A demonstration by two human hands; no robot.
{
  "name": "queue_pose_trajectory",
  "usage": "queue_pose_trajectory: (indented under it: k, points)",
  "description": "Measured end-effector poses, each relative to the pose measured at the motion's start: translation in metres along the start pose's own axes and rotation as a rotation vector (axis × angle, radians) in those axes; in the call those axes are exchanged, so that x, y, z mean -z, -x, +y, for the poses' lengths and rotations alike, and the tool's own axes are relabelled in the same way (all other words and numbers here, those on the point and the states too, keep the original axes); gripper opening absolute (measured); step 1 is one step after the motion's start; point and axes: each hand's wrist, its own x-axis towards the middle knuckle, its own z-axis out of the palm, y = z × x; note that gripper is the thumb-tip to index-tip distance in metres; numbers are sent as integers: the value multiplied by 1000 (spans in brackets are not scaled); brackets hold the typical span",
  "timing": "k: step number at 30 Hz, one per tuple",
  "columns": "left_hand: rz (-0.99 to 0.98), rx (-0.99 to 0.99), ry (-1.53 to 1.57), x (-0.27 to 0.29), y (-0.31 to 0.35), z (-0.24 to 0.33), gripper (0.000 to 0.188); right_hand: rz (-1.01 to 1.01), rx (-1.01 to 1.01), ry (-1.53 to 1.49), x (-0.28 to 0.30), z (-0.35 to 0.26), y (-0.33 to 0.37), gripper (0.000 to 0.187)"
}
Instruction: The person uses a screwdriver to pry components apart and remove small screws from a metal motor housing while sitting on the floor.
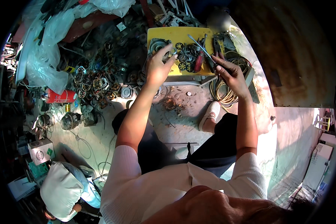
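Note:
My left hand (161, 68) reaches over the left side of the yellow-topped stand (209, 33). Its thumb and forefinger close around a small round metal part (174, 51), beside a grey motor housing (157, 43) partly hidden by the hand. My right hand (232, 74) is closed on a screwdriver (199, 44), whose long shaft slants up and left across the stand. Below that shaft lies a red-handled screwdriver (199, 62). Several small black wheel-like parts (182, 66) and metal pieces are heaped between my hands.
Pliers (221, 44) lie at the stand's right edge, near a coiled hose or cable (222, 93). Motor parts and wire coils (97, 82) cover the floor at left, with a red cylinder (59, 96). Another person (61, 188) bends at lower left. A rusty panel (298, 56) stands at right.

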Motion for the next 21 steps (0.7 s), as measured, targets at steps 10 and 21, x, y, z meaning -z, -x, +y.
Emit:
queue_pose_trajectory:
  k: [10, 21]
  points:
    - [178, 304, -148, 81, -6, -46, 51, -26, 15, 70, -20, -4, -8, 36]
    - [-73, 340, -210, 101, 14, -70, 32, -245, -135, 57, -61, -25, -10, 41]
